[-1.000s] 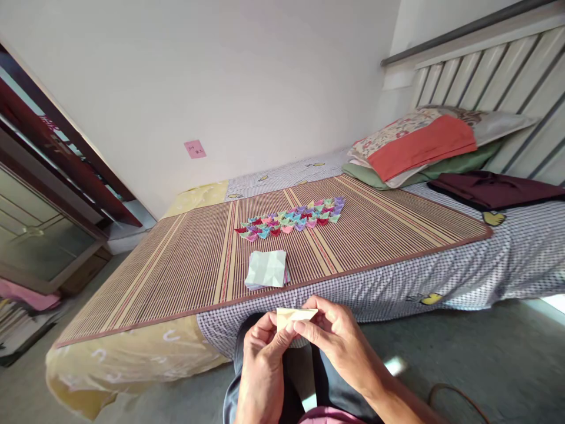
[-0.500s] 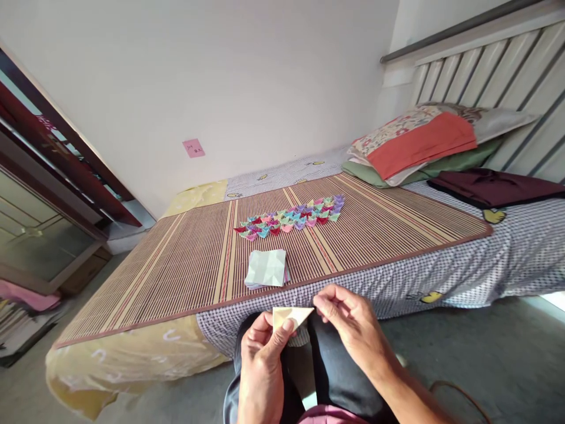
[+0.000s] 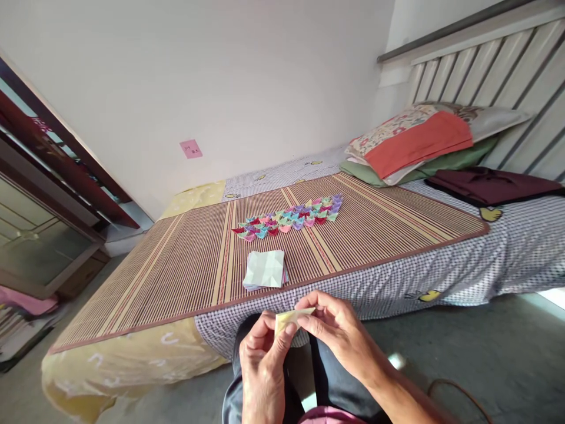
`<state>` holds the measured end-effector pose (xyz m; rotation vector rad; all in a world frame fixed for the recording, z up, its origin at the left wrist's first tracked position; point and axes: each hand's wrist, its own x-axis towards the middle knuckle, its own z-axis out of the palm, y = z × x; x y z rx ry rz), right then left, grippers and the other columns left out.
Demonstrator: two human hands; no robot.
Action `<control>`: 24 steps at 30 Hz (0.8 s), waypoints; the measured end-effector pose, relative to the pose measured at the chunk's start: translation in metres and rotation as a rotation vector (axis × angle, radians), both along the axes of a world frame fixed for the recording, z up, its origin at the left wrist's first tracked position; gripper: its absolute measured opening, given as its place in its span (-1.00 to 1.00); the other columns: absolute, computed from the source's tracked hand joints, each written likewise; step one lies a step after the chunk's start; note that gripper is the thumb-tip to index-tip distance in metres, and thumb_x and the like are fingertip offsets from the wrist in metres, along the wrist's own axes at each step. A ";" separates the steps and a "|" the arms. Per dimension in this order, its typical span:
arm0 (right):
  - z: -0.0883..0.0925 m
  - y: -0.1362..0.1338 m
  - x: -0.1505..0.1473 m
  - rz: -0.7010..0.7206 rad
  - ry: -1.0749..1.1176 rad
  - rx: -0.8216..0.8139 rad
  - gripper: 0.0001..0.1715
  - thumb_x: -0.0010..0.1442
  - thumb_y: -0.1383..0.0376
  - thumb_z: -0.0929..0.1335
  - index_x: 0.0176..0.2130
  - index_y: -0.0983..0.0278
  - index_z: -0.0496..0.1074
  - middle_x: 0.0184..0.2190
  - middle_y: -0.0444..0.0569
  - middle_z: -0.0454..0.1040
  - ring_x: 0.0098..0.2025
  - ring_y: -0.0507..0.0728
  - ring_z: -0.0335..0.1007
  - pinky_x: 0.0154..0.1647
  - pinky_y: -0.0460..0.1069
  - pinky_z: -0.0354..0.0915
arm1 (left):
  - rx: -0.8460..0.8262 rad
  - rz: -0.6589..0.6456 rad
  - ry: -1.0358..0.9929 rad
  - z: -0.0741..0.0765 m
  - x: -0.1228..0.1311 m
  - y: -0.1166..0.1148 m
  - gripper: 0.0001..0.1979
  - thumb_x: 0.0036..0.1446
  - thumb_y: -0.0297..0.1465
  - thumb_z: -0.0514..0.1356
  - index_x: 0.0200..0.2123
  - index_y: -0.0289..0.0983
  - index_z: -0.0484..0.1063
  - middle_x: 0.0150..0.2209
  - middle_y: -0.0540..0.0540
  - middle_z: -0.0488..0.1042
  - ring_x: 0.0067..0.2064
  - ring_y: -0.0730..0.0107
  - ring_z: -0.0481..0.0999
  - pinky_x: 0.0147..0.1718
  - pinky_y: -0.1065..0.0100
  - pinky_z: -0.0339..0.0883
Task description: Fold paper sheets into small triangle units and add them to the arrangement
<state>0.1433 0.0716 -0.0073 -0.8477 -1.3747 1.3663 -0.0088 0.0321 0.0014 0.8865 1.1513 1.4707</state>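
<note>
Above my lap, my left hand [image 3: 267, 359] pinches a pale yellow folded paper [image 3: 283, 321], its thumb across the front. My right hand [image 3: 333, 327] has thumb and fingers closed on the paper's right end, covering part of it. Just beyond, on the bed mat, lies a stack of square paper sheets [image 3: 265, 269] with a pale, creased sheet on top. Farther back, rows of small folded paper boats or similar shapes [image 3: 289, 219] sit in many colours, close together.
A striped mat [image 3: 185, 265] covers the bed, with a checked sheet [image 3: 379, 291] along its front edge. Pillows [image 3: 415, 144] and a dark maroon cloth [image 3: 489, 185] lie at the right by the headboard [image 3: 494, 76]. A pink note [image 3: 191, 149] is on the wall.
My right hand has moved left and now grips the paper's right part, where before it was at the pointed tip. The paper looks narrower and tilted; my left hand keeps its hold.
</note>
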 end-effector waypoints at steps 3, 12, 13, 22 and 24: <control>-0.001 0.000 0.001 0.046 0.072 -0.069 -0.62 0.31 0.02 0.50 -0.30 0.25 0.46 -0.46 -0.19 0.37 -0.40 0.04 0.28 -0.34 -0.08 0.26 | -0.009 -0.019 0.014 0.000 0.003 0.001 -0.68 0.09 -0.19 0.52 -0.46 -0.25 0.54 -0.38 0.01 0.48 -0.26 0.36 0.43 -0.15 0.41 0.35; 0.008 -0.004 0.007 -0.021 -0.109 0.038 -0.60 0.33 0.06 0.47 -0.39 0.24 0.39 -0.54 -0.24 0.22 -0.48 0.02 0.11 -0.46 -0.09 0.09 | 0.034 0.071 0.246 0.007 0.007 -0.001 -0.54 0.18 -0.02 0.41 -0.51 -0.25 0.48 -0.51 0.05 0.23 -0.43 0.43 0.16 -0.44 0.42 0.15; 0.009 -0.004 0.006 -0.037 -0.131 0.057 -0.60 0.34 0.06 0.47 -0.40 0.24 0.38 -0.55 -0.24 0.22 -0.48 0.02 0.11 -0.46 -0.08 0.10 | 0.028 0.074 0.268 0.007 0.006 -0.001 -0.53 0.19 -0.01 0.40 -0.52 -0.25 0.46 -0.52 0.04 0.23 -0.43 0.42 0.16 -0.44 0.42 0.15; 0.009 -0.003 0.006 -0.091 -0.216 0.169 -0.62 0.38 0.10 0.43 -0.40 0.24 0.38 -0.56 -0.24 0.24 -0.51 0.01 0.14 -0.46 -0.09 0.13 | 0.049 -0.057 0.321 0.002 -0.005 0.000 -0.66 0.25 -0.10 0.38 -0.38 -0.26 0.64 -0.45 -0.05 0.49 -0.35 0.33 0.39 -0.30 0.38 0.30; 0.009 -0.003 0.007 -0.100 -0.193 0.167 -0.58 0.40 0.08 0.41 -0.41 0.24 0.38 -0.55 -0.22 0.25 -0.49 0.02 0.14 -0.46 -0.09 0.13 | 0.001 -0.066 0.211 0.001 -0.004 0.000 -0.63 0.21 -0.09 0.42 -0.43 -0.27 0.60 -0.49 -0.01 0.43 -0.41 0.40 0.31 -0.36 0.41 0.25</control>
